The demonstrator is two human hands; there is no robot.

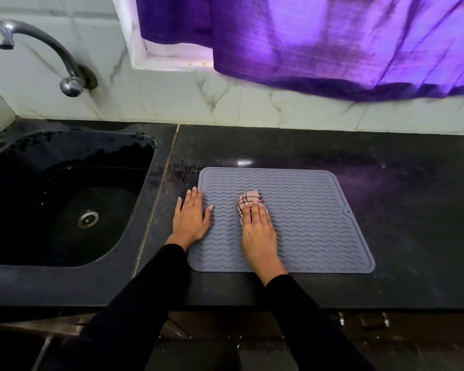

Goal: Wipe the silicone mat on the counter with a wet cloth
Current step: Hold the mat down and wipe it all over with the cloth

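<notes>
A grey silicone mat (308, 210) with wavy ridges lies flat on the black counter (413, 199). A folded pink cloth (248, 200) with dark checked lines sits on the mat's left half. My right hand (257, 231) presses down on the cloth with straight fingers, covering its near part. My left hand (190, 218) lies flat with spread fingers across the mat's left edge, partly on the counter.
A black sink (65, 199) with a metal drain is set into the counter to the left, under a curved metal tap (38, 49). Wet patches show around the sink rim. A purple curtain (332, 44) hangs over the tiled back wall.
</notes>
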